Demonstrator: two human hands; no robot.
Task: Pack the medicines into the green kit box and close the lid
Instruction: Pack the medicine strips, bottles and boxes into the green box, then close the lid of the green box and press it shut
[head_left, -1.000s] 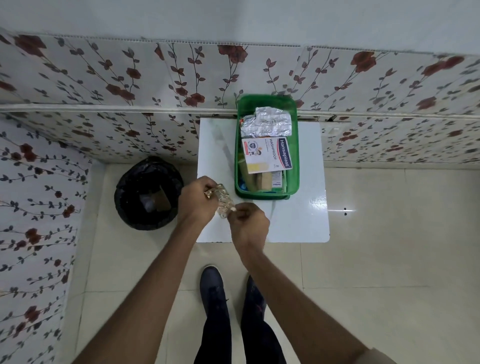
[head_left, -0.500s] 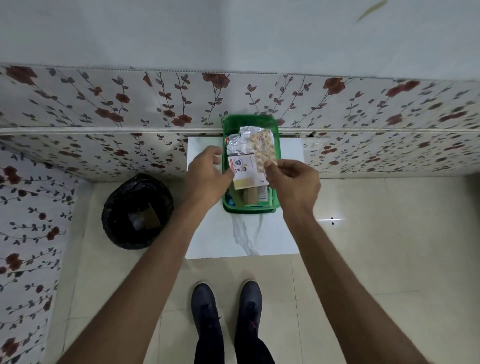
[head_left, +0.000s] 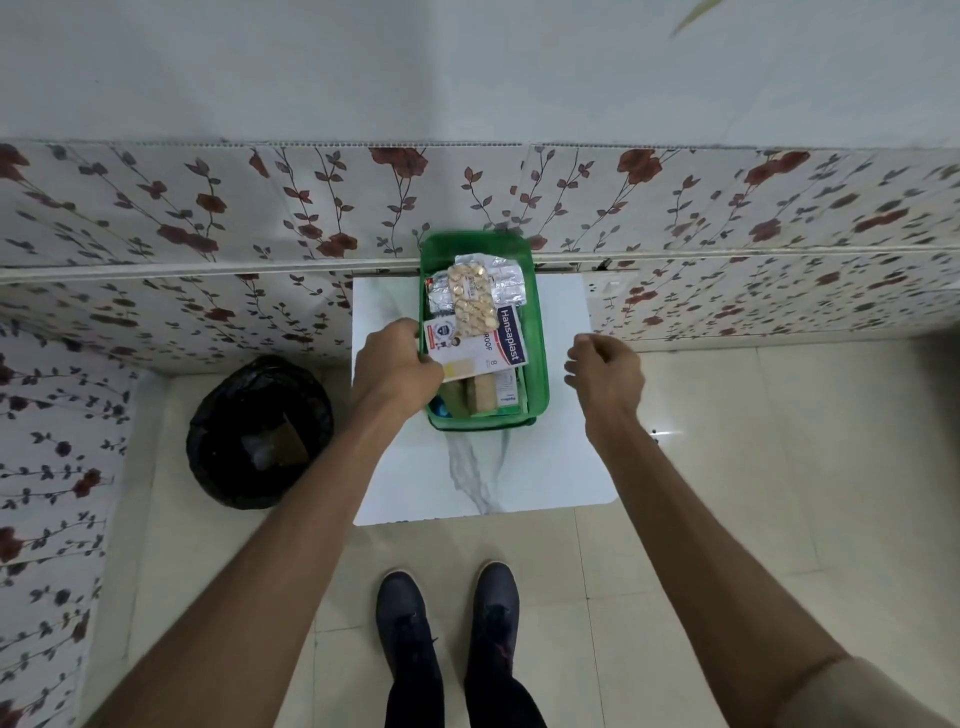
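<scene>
Standing at the small white table (head_left: 561, 467), the person has both bare arms stretched out over it. The green kit box (head_left: 540, 364) sits toward the table's 12 o'clock edge, hard against the flowered wall panel (head_left: 208, 218), with no lid on it. It is packed full: a Hansaplast carton (head_left: 506, 338) lies flat across the middle, silver foil strips (head_left: 506, 283) sit at the box's 12 o'clock end, and a blister strip of pale tablets (head_left: 470, 299) lies on top of both, running roughly from 12 to 6 o'clock. At the 6 o'clock end, tan blocks (head_left: 480, 397) and a small white box (head_left: 506, 395) stand packed side by side, with something blue (head_left: 441, 408) tucked in the corner at 7 o'clock.

The left hand (head_left: 397, 366) is at the box's 9 o'clock side, fingers curled over the rim and resting on the near corner of the carton; whether it actually pinches the carton or only presses on it I cannot tell. The right hand (head_left: 605, 374) hovers at the box's 3 o'clock side, just clear of the green wall, fingers loosely curled and holding nothing.

On the tiled floor at the table's 9 o'clock stands a bin lined with a black bag (head_left: 260, 431). Two dark shoes (head_left: 449, 623) show at 6 o'clock.
</scene>
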